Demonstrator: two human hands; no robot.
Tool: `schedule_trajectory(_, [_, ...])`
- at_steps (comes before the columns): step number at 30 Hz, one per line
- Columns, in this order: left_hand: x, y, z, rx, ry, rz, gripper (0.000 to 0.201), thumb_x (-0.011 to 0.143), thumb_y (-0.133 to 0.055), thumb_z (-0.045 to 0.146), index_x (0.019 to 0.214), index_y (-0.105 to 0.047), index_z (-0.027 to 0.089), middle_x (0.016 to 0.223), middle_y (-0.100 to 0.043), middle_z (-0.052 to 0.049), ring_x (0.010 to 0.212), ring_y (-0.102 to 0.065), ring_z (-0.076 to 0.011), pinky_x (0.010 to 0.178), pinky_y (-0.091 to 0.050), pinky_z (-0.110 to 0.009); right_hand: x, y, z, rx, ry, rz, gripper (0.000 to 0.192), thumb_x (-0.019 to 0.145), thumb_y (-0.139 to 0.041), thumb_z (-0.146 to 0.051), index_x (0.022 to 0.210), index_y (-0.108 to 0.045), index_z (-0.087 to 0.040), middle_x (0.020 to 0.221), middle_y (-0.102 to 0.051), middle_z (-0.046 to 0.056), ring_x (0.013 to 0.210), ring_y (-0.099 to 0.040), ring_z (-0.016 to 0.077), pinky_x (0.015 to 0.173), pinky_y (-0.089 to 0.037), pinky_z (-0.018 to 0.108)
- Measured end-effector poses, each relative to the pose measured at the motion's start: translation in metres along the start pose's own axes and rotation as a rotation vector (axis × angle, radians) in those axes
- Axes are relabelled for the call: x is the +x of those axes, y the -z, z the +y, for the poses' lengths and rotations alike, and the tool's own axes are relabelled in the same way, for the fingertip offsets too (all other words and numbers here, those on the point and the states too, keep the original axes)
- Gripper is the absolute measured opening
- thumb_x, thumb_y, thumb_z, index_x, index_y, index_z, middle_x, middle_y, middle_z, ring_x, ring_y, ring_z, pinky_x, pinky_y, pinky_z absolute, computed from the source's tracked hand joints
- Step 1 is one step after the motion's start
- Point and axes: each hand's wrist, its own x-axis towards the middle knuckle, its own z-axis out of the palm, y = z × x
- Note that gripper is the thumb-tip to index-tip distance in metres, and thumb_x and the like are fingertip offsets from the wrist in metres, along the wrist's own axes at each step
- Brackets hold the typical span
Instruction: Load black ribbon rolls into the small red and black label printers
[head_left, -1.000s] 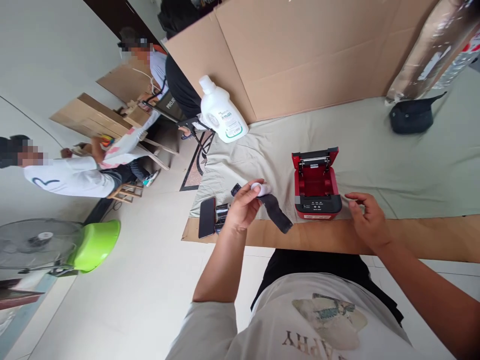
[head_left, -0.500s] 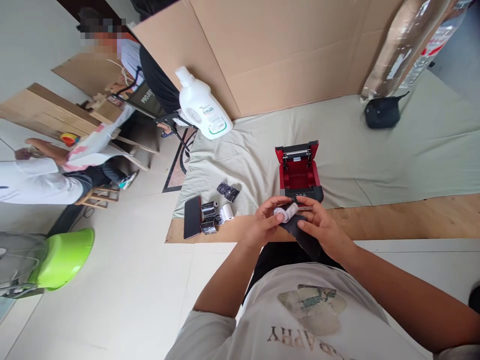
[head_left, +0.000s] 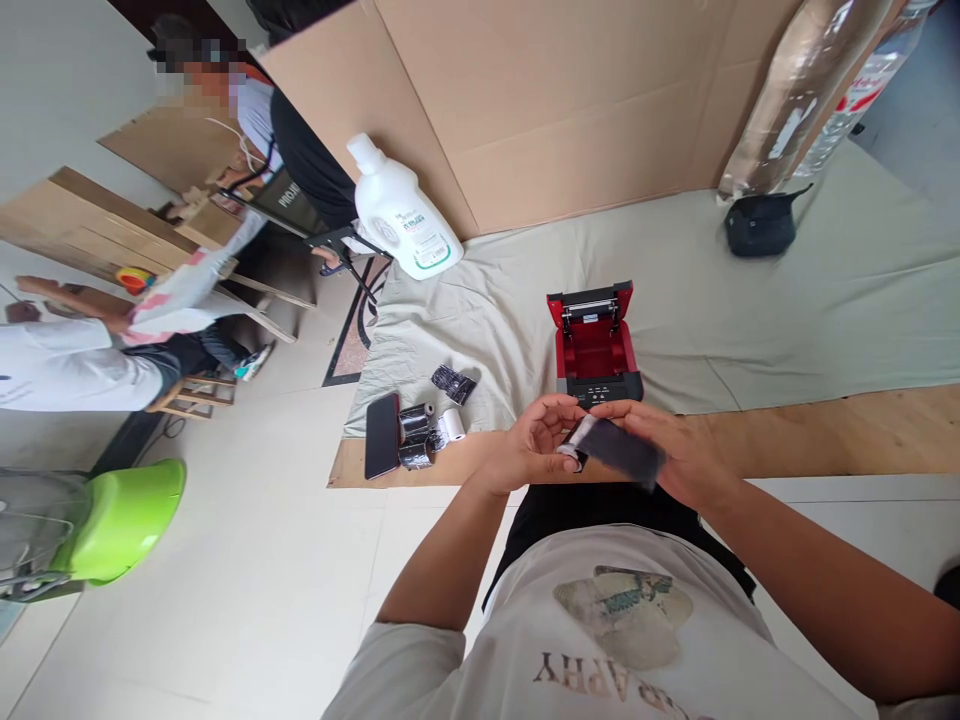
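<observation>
My left hand [head_left: 541, 442] is closed around a small white paper roll [head_left: 576, 438], just in front of the table edge. My right hand [head_left: 679, 450] grips a black plastic wrapper [head_left: 624, 452], blurred by motion, which covers part of the roll. Right behind my hands stands a small red and black receipt printer [head_left: 598, 350] with its lid raised and its red inside bare. To the left lie two black-wrapped rolls [head_left: 415, 422], a white paper roll [head_left: 452, 425] and a crumpled black wrapper [head_left: 453, 382].
A black phone [head_left: 382, 435] lies at the table's left edge. Behind are a white detergent bottle [head_left: 409, 215], a cardboard panel [head_left: 570, 110], a black pouch [head_left: 761, 225] and a water bottle [head_left: 855, 110]. Two people sit at the left near a green chair [head_left: 127, 520].
The black wrapper has swung up and to the right in my right hand, now covering much of the roll. My left hand stays on the roll.
</observation>
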Motion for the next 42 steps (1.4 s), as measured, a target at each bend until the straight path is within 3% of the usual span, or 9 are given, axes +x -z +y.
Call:
schedule_trajectory(5, [-0.001,-0.003,-0.006,-0.1,0.084,0.089,0.074,0.056,-0.094,0.027,0.123,-0.061,0.027,0.105,-0.067,-0.004,0.098,-0.063,-0.0203,0.083,-0.049,-0.031,-0.004,0.003,0.006,-0.238,0.196,-0.083,0.044,0.096,-0.043,-0.048,0.136,-0.049,-0.028,0.132,-0.067,0.01,0.08,-0.067,0.0181,0.068,-0.054,0.037])
schedule_trajectory(10, [-0.001,-0.019,-0.007,-0.229,0.182,0.158,0.098,0.052,-0.095,0.032,0.14,-0.05,0.035,0.117,-0.065,-0.003,0.106,-0.064,-0.0215,0.086,-0.05,-0.032,-0.005,0.0,0.015,-0.856,0.608,0.06,0.038,0.085,-0.067,-0.032,0.122,-0.06,-0.028,0.121,-0.071,0.007,0.1,-0.064,0.0252,0.089,-0.054,0.048])
schedule_trajectory(13, [0.0,-0.027,-0.01,-0.267,0.23,0.128,0.104,0.055,-0.094,0.037,0.144,-0.043,0.038,0.123,-0.063,-0.002,0.11,-0.064,-0.0221,0.09,-0.052,-0.035,-0.003,-0.002,0.016,-0.984,0.738,0.142,0.028,0.083,-0.068,-0.03,0.11,-0.066,-0.028,0.109,-0.074,0.006,0.105,-0.062,0.0289,0.094,-0.053,0.051])
schedule_trajectory(19, [-0.001,-0.027,-0.02,-0.057,0.052,0.252,0.099,0.057,-0.092,0.047,0.143,-0.045,0.033,0.111,-0.066,-0.004,0.109,-0.063,-0.0253,0.101,-0.046,-0.044,-0.002,0.004,0.01,-0.796,0.46,0.071,0.031,0.079,-0.069,-0.034,0.11,-0.068,-0.027,0.111,-0.072,0.006,0.104,-0.065,0.0285,0.091,-0.054,0.049])
schedule_trajectory(23, [-0.004,-0.03,-0.012,0.363,-0.068,0.258,0.064,0.06,-0.092,0.037,0.118,-0.067,0.028,0.12,-0.063,-0.008,0.117,-0.058,-0.0292,0.108,-0.04,-0.046,0.0,0.009,0.009,-0.48,0.137,0.042,0.036,0.077,-0.072,-0.043,0.106,-0.07,-0.022,0.104,-0.074,0.006,0.096,-0.068,0.0251,0.085,-0.057,0.043])
schedule_trajectory(26, [-0.004,-0.033,-0.01,0.423,-0.089,0.215,0.047,0.07,-0.086,0.034,0.113,-0.069,0.027,0.115,-0.065,-0.007,0.112,-0.059,-0.0271,0.106,-0.041,-0.044,0.001,0.009,0.011,-0.251,0.017,-0.049,0.041,0.077,-0.074,-0.051,0.104,-0.07,-0.02,0.104,-0.074,0.006,0.098,-0.069,0.0246,0.086,-0.058,0.042])
schedule_trajectory(31, [0.0,-0.031,-0.022,0.235,-0.124,0.225,0.04,0.069,-0.087,0.032,0.103,-0.069,0.024,0.106,-0.063,-0.004,0.101,-0.061,-0.0213,0.093,-0.048,-0.036,0.001,0.008,0.015,-0.27,0.116,-0.034,0.043,0.078,-0.075,-0.051,0.111,-0.068,-0.023,0.117,-0.071,0.007,0.11,-0.066,0.0262,0.095,-0.054,0.045])
schedule_trajectory(36, [-0.001,-0.033,-0.027,0.16,-0.087,0.241,0.041,0.068,-0.088,0.03,0.102,-0.066,0.023,0.104,-0.068,-0.004,0.099,-0.063,-0.0212,0.093,-0.047,-0.038,-0.003,0.011,0.005,-0.725,0.338,0.047,0.034,0.08,-0.074,-0.037,0.111,-0.069,-0.029,0.112,-0.071,0.005,0.107,-0.066,0.0283,0.095,-0.054,0.051])
schedule_trajectory(42, [-0.003,-0.034,-0.02,0.077,-0.079,0.199,0.045,0.064,-0.091,0.027,0.098,-0.062,0.021,0.099,-0.066,-0.002,0.095,-0.061,-0.0169,0.088,-0.047,-0.031,-0.007,0.018,-0.011,-0.942,0.374,-0.103,0.044,0.081,-0.072,-0.029,0.125,-0.065,-0.033,0.117,-0.069,0.004,0.105,-0.067,0.0279,0.086,-0.058,0.045])
